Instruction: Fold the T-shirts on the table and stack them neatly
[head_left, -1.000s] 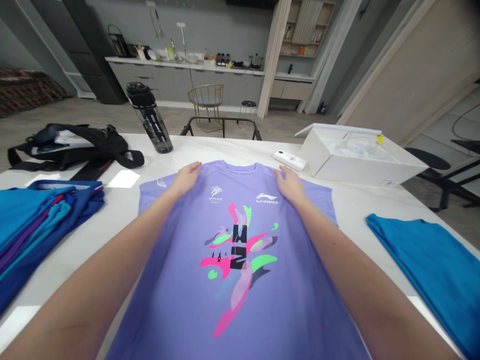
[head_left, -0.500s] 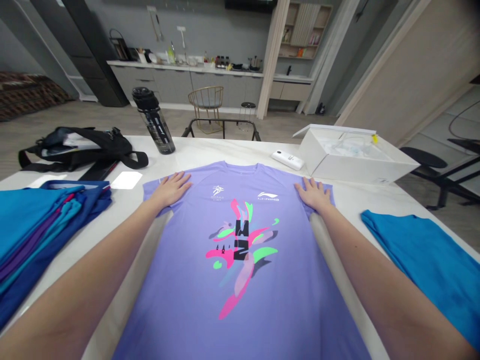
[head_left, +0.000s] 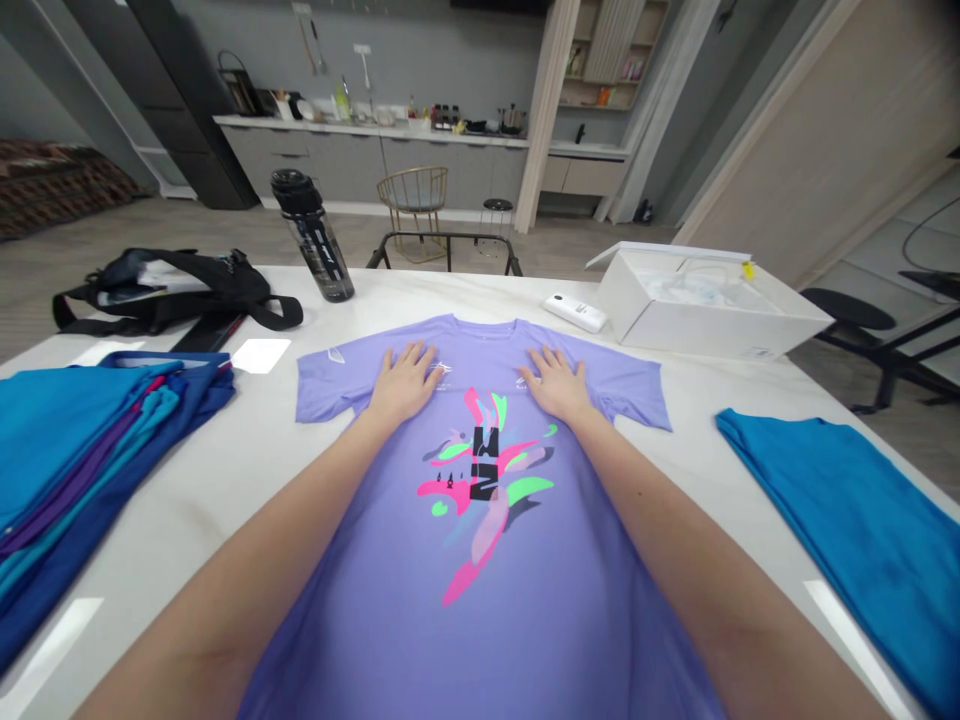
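Observation:
A purple T-shirt (head_left: 390, 560) lies spread face up on the white table, its collar at the far side and both short sleeves stretched outward. Bright pink, green and black print fills the middle of its front. On the upper left chest rests my left hand (head_left: 405, 385), flat with fingers stretched out, partly over a small white logo. My right hand (head_left: 559, 385) lies flat on the upper right chest, fingers spread, covering most of another white logo. Neither hand grips the cloth. The shirt's lower hem is out of view.
Folded blue and purple clothes (head_left: 82, 430) are stacked at left; a folded blue garment (head_left: 847, 500) lies at right. Behind are a black bag (head_left: 172, 290), a dark bottle (head_left: 319, 240), a white handheld device (head_left: 575, 312) and an open white box (head_left: 705, 325) on the table (head_left: 262, 450).
Both hands have slid inward from the sleeves onto the chest, closer together. The sleeves now show uncovered, and the chest logos are partly hidden.

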